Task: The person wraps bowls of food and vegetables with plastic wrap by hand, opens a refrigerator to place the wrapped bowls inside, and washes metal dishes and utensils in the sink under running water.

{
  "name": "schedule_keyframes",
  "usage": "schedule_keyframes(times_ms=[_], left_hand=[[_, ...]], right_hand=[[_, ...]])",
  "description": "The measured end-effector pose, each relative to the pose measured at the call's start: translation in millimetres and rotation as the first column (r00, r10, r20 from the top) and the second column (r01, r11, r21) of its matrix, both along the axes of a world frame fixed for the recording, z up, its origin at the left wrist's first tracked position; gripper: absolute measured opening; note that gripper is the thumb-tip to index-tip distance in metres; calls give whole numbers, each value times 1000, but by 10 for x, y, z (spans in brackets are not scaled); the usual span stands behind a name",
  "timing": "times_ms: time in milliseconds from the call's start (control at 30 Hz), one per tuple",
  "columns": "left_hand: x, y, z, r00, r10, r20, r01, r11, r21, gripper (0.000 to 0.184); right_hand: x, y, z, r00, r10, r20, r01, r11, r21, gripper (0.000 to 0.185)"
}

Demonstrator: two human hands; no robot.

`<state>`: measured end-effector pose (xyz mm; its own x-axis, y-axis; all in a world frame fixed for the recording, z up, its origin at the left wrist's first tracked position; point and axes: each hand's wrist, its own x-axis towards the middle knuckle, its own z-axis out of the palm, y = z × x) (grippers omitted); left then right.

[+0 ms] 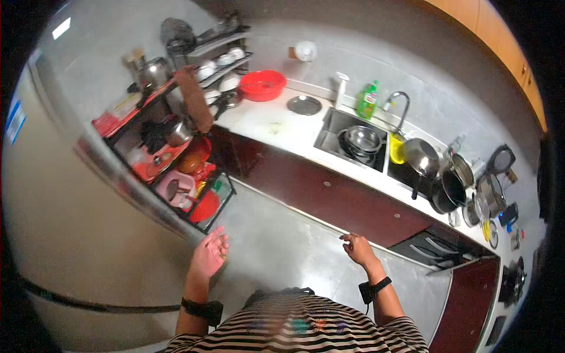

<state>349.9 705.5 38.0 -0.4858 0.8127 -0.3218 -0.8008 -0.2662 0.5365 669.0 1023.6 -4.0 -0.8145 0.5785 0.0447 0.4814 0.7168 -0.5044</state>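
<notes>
My left hand [210,253] hangs in the air over the floor, palm turned up and fingers loosely bent and apart. A small yellow-green spot shows at its edge, too small to name. My right hand [359,249] is held out in front of the dark red cabinets, with its index finger stretched and the others slightly curled; nothing shows in it. Neither hand touches anything around it. Closest to my left hand is the black-framed shelf rack [228,182]. Beyond my right hand is the counter with a sink [322,141] holding stacked metal bowls [363,139].
On the white counter [253,120] are a red basin [262,86], a metal plate [304,105] and a green detergent bottle [367,101]. Pans and a wok [448,191] crowd the right side. A fridge [88,229] stands left; wall cabinets [506,41] hang upper right.
</notes>
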Motion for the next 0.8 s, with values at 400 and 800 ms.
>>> schedule_keyframes(times_ms=[400, 800], left_hand=[[-856, 2818, 43, 961, -275, -29, 277, 959, 58, 39], [-1028, 6129, -18, 784, -619, 50, 619, 786, 15, 40]], right_hand=[[-133, 1608, 66, 957, -279, -82, 275, 960, -51, 24], [-271, 3534, -40, 788, -605, -115, 601, 796, -76, 21]])
